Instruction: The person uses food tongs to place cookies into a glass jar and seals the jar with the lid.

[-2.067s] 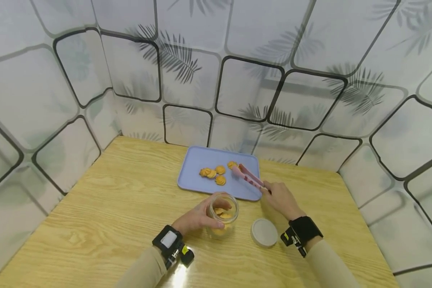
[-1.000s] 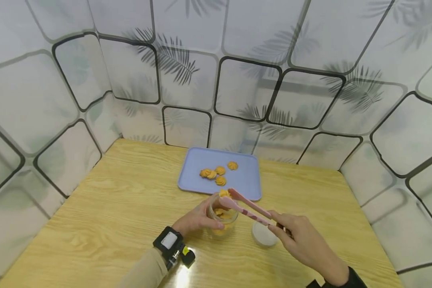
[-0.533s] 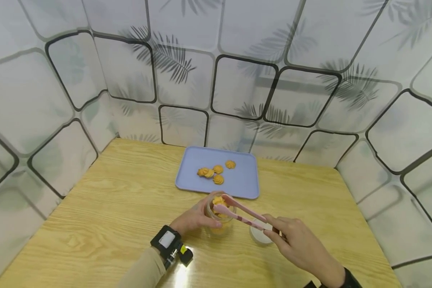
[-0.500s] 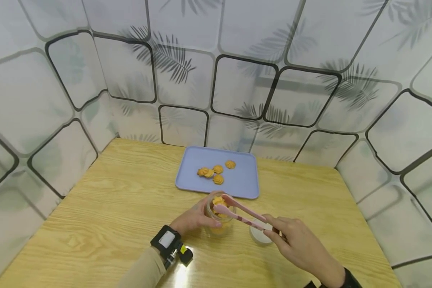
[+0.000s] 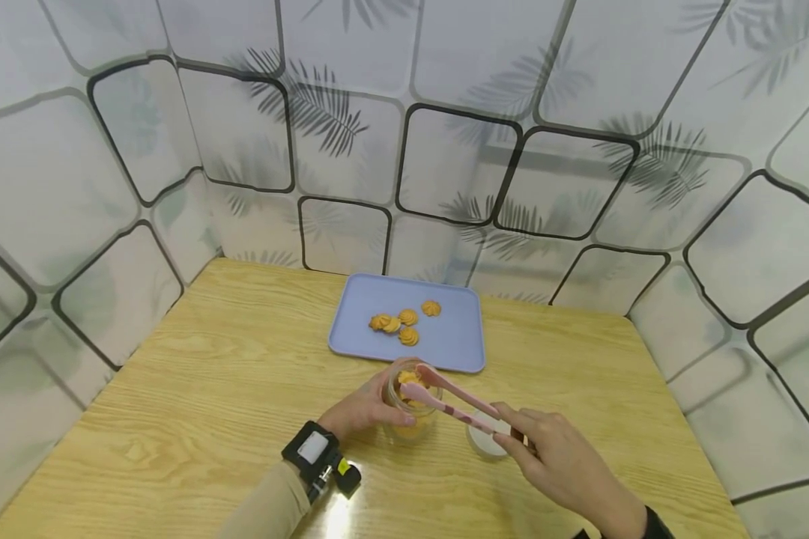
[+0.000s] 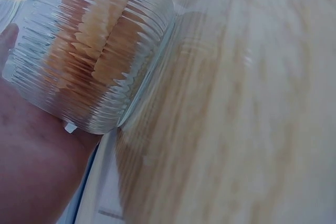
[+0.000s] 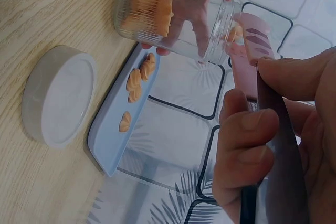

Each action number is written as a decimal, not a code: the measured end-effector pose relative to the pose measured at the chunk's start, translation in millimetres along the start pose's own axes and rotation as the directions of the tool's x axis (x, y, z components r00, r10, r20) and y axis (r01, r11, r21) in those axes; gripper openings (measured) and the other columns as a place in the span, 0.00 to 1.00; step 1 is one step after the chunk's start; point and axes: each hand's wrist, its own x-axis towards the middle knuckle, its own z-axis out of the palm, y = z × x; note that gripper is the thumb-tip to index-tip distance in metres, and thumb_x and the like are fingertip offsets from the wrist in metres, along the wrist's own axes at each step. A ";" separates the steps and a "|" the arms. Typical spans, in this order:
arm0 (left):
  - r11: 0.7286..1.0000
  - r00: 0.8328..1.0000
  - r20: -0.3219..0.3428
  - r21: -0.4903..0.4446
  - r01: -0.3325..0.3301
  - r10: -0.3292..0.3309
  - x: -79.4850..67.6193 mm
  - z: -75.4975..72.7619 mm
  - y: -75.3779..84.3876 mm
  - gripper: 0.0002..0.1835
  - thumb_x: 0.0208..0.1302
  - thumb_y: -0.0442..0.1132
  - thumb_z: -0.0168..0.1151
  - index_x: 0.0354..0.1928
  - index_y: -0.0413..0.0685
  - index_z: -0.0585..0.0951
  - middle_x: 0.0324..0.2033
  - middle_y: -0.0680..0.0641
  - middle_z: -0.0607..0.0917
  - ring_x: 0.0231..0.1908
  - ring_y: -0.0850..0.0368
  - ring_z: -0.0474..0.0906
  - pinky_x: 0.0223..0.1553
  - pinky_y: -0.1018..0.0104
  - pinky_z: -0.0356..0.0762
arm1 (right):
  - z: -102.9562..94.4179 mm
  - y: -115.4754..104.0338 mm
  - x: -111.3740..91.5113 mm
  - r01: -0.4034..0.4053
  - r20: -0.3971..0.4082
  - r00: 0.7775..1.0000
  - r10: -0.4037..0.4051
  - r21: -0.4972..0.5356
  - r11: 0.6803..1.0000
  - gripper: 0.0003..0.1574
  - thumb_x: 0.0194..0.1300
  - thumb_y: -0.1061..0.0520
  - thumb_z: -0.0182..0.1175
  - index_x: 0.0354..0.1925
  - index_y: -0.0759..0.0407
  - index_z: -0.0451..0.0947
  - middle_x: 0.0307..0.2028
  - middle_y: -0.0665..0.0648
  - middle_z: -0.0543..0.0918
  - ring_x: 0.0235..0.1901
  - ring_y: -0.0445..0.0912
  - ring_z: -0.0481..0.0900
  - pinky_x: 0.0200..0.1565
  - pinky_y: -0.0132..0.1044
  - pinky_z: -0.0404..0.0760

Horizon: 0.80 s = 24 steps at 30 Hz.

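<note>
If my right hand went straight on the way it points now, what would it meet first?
Through the round-tipped pink tongs it holds, your right hand would probably meet the clear ribbed glass jar first, around its rim; the tips' exact height is unclear.

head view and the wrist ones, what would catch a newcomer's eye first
Probably the pink tongs in the right hand, with a cookie between their tips at the mouth of the glass jar that the left hand grips. Next, likely the blue tray beyond the jar, bearing five more cookies. A white lid lies on the wooden table, right of the jar in the head view.
</note>
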 end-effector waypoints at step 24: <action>0.999 0.999 0.027 -0.018 -0.039 0.039 0.4 -0.3 -1.1 0.51 0.60 0.41 0.74 0.80 0.50 0.54 0.71 0.42 0.67 0.68 0.51 0.64 0.63 0.61 0.73 | 8.1 -0.2 1.8 -0.034 -0.014 0.999 0.035 0.097 0.995 0.23 0.72 0.56 0.64 0.61 0.65 0.80 0.23 0.35 0.74 0.15 0.26 0.59 0.17 0.26 0.65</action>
